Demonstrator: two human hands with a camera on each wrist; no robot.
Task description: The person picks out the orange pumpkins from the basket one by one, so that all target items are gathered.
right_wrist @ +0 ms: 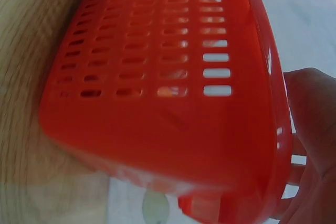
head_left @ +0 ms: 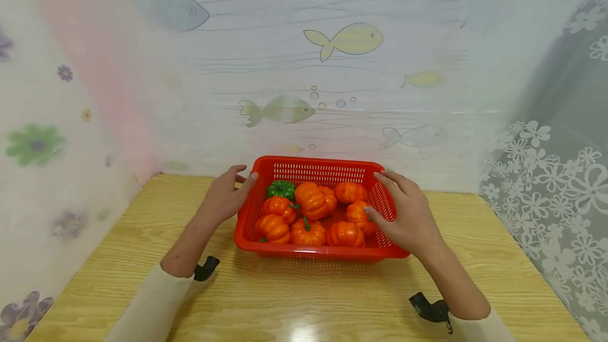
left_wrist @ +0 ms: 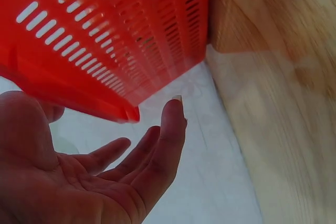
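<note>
A red plastic basket with slotted walls sits on the table in the head view. Inside lie several small orange pumpkins and one green pumpkin. My left hand is at the basket's left rim, its thumb by the rim; in the left wrist view its loosely bent fingers stay outside, apart from the slotted wall. Over the right rim is my right hand, fingers spread toward the far right corner and thumb above the inside. In the right wrist view the rim partly hides its fingers.
The wooden table reaches back to a wall covering printed with fish. A floral sheet hangs on the right and another on the left. Black curved pieces show beside both wrists.
</note>
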